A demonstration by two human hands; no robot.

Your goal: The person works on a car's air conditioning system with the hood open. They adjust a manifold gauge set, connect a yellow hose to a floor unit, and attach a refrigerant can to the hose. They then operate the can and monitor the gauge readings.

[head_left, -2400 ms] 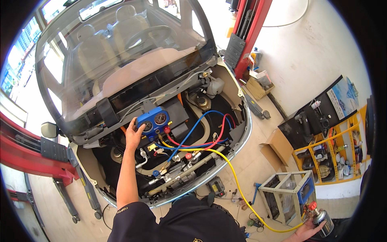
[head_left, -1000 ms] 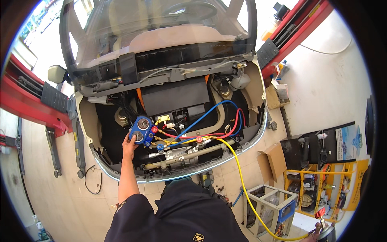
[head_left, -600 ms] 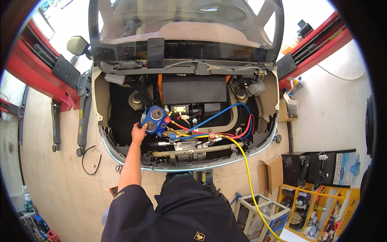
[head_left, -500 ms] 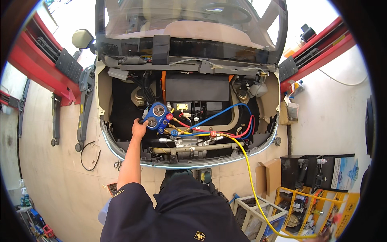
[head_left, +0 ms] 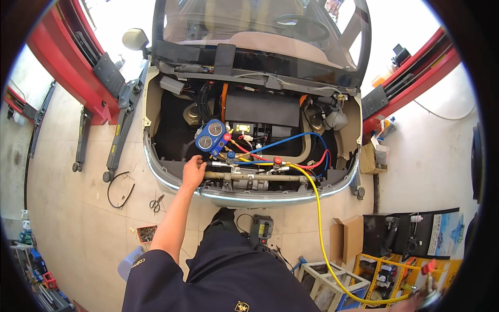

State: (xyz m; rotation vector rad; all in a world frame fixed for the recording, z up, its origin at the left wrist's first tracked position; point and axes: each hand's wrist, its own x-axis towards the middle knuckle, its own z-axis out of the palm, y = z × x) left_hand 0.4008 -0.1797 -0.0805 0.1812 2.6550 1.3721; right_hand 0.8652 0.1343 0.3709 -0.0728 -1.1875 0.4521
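Observation:
My left hand hovers over the front rim of a car's open front bay, fingers loosely bent and apart, nothing seen in them. Just beyond its fingertips lies a blue manifold gauge set with two round dials. A silver fitting is close beside that hand. From the gauge set run a blue hose, a red hose and a yellow hose. At the lower right edge, my right hand is partly cut off and blurred. It grips a silvery can topped by a red-handled valve, which the yellow hose reaches.
Red lift posts with grey lift arms flank the car. On the floor are scissors, a black hose and a tray of small parts. A cardboard box and a yellow rack stand right.
My left hand has let go of the gauge set and drawn back toward me. My right hand has come further into view with the can and valve. The whole view has shifted slightly.

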